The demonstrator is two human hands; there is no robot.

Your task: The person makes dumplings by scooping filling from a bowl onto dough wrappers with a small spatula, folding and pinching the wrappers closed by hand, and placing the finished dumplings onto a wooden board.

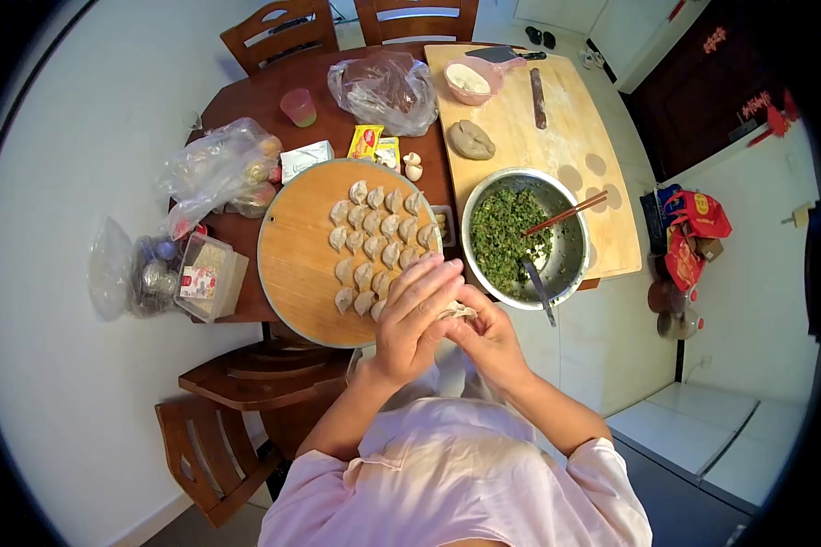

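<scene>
A pale dumpling [458,311] is held between my two hands near the table's front edge. My left hand [416,319] leans over it from the left, its fingers together and partly covering it. From the right, my right hand [490,335] pinches the dumpling with thumb and fingers. Just beyond my left hand, several folded dumplings [372,221] lie in rows on a round wooden board [292,246]. To the right stands a steel bowl [576,239] of chopped green filling [504,232], with chopsticks [566,212] and a spoon [538,290] in it.
A rectangular board [611,219] carries dough [472,139], round wrappers [596,164], a rolling pin [538,98], a flour bowl [468,80] and a cleaver [497,55]. Plastic bags [385,91], a pink cup [298,107] and a container [214,278] are on the table. Chairs [283,32] surround it.
</scene>
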